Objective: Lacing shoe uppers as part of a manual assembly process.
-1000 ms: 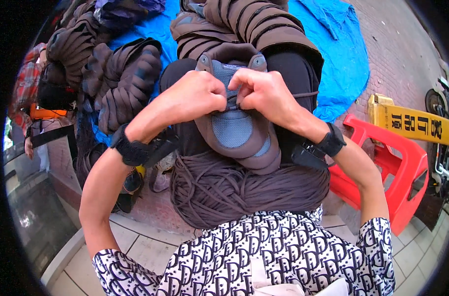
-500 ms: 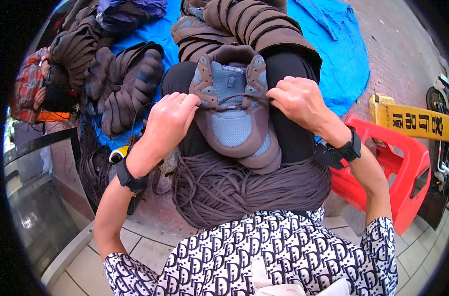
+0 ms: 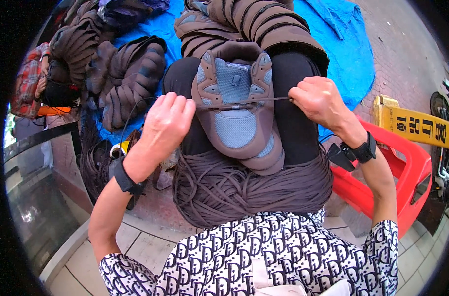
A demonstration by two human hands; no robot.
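Note:
A brown and light-blue shoe upper point(image 3: 235, 129) lies across my black-trousered knees, its toe toward me. A brown shoelace point(image 3: 279, 99) runs through its lowest eyelets and is stretched nearly straight across the tongue. My left hand point(image 3: 169, 121) is closed round one end, beside the upper's left edge, with a loose tail trailing off leftward. On the other side, my right hand point(image 3: 315, 102) grips the opposite end, some way off the upper. A second upper point(image 3: 271, 160) shows partly beneath the first. A thick bundle of brown laces point(image 3: 254, 192) covers my lap.
Curved stacks of shoe uppers point(image 3: 269, 24) sit beyond my knees, with more uppers point(image 3: 131, 81) at left on a blue tarp point(image 3: 350, 59). A red plastic stool point(image 3: 407, 158) and a yellow sign point(image 3: 416, 126) stand at right. Far left is another person's plaid sleeve point(image 3: 30, 74).
My hands have moved farther apart, mostly the right hand outward to the right. More lace now shows pulled straight between the upper and my right hand.

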